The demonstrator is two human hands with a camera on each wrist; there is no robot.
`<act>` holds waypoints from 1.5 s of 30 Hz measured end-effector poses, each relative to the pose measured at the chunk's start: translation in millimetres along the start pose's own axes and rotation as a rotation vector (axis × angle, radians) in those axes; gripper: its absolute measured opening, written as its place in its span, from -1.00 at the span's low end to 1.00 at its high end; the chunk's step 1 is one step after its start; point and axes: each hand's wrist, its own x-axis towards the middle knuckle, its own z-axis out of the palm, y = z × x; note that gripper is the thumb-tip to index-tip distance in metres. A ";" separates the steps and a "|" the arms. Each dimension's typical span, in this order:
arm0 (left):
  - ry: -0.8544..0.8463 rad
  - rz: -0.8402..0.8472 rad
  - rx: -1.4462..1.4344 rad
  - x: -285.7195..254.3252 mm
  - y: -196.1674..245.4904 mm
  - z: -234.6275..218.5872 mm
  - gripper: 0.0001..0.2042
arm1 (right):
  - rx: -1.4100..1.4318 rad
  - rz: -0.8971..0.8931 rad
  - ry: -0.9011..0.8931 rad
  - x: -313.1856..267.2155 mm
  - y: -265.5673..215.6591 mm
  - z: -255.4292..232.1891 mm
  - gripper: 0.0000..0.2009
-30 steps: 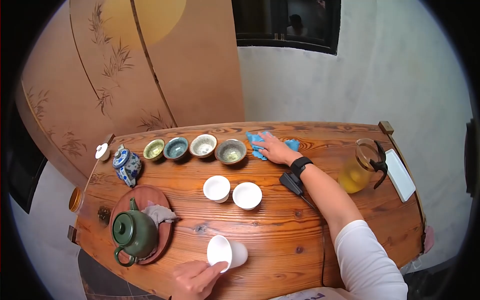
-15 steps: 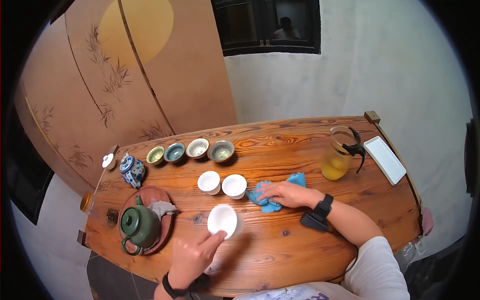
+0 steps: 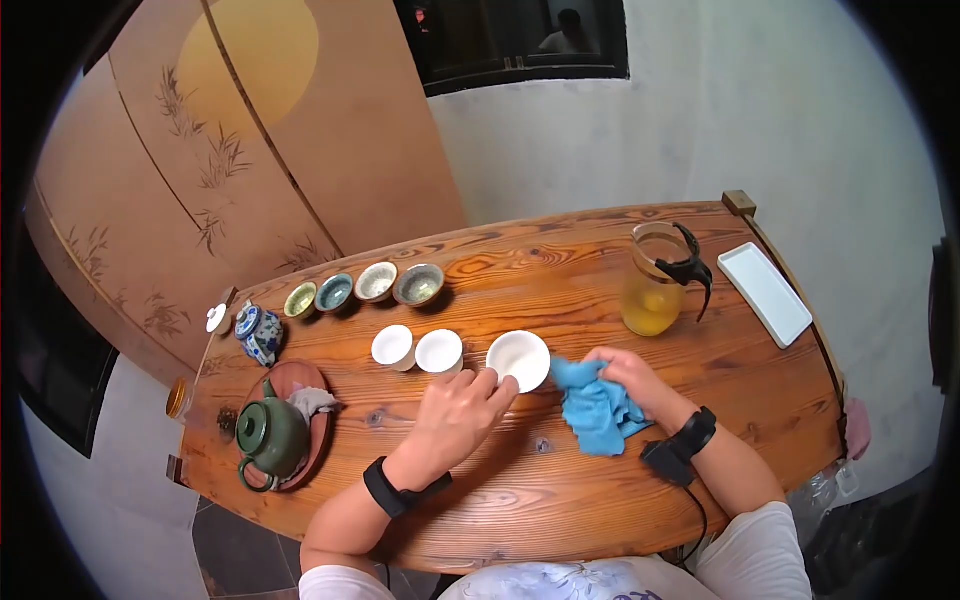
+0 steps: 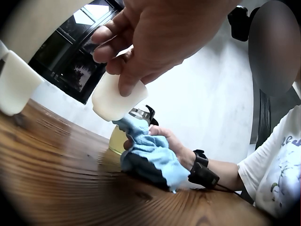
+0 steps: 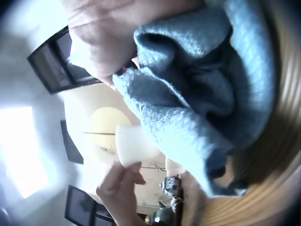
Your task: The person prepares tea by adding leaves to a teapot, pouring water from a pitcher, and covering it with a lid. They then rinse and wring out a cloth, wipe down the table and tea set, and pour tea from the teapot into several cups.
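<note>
In the head view my left hand (image 3: 458,420) pinches the rim of a white cup (image 3: 519,361), tilted above the table; the left wrist view shows the thumb on the cup (image 4: 115,96). My right hand (image 3: 640,385) grips a crumpled blue cloth (image 3: 601,412) just right of that cup, and part of the cloth hangs down. In the right wrist view the cloth (image 5: 188,94) fills much of the picture and hides the fingertips. Two more white cups (image 3: 392,347) (image 3: 439,351) stand left of the held one.
Four glazed cups (image 3: 376,282) stand in a row behind. At the left are a blue-and-white pot (image 3: 260,334) and a green teapot (image 3: 272,440) on a round tray (image 3: 322,440). A glass jug (image 3: 652,300) of yellow liquid and a white tray (image 3: 765,295) stand at the right.
My left hand has lifted the white cup and carried it forward and right. The cloth, flat under my right hand at the back before, is now nearer, bunched and raised in that hand.
</note>
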 end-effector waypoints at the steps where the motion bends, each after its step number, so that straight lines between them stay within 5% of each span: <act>1: -0.001 -0.012 -0.034 4.1 0.8 -1.2 -0.81 | -0.203 -0.008 -0.096 0.0 0.2 1.0 -0.78; 8: -0.008 0.039 -0.301 24.0 12.3 -7.8 -0.83 | -0.604 -0.234 -0.138 -6.8 -13.9 37.5 -0.31; 15: 0.102 -0.105 -0.473 36.2 18.6 0.8 -0.62 | -0.226 -0.301 -0.143 -1.3 -3.6 33.5 -0.37; 17: 0.193 -0.222 -0.772 47.9 18.9 1.1 -0.43 | -0.177 -0.311 -0.112 0.0 -5.9 37.4 -0.42; 21: 0.026 -0.420 -1.354 54.6 22.2 20.3 -0.37 | -0.248 -0.312 -0.082 6.3 -5.1 33.9 -0.46; 27: 0.180 -0.475 -1.582 97.8 9.6 26.1 -0.36 | 0.003 -0.333 0.030 11.1 -7.1 29.2 -0.44; 29: 0.194 -0.430 -1.528 128.8 2.1 20.3 -0.36 | -0.043 -0.284 0.069 12.9 -3.4 22.4 -0.42; 32: 0.134 -0.351 -1.407 173.1 -8.0 13.7 -0.37 | -0.637 -0.384 0.094 10.1 -2.4 18.3 -0.38; 34: 0.120 -0.202 -0.893 197.9 -8.1 12.0 -0.34 | -0.899 -0.368 0.074 7.4 -5.5 19.8 -0.45; 35: 0.117 -0.191 -0.900 206.8 -4.7 8.8 -0.34 | -1.061 -0.316 0.058 5.7 -8.1 19.7 -0.46; 38: 0.141 0.166 -0.279 226.2 11.3 3.8 -0.32 | -1.291 -0.413 0.219 4.6 7.5 20.4 -0.47; 45: 0.176 0.367 0.070 237.3 29.1 14.8 -0.40 | -1.285 -0.508 0.308 2.8 -2.7 30.0 -0.79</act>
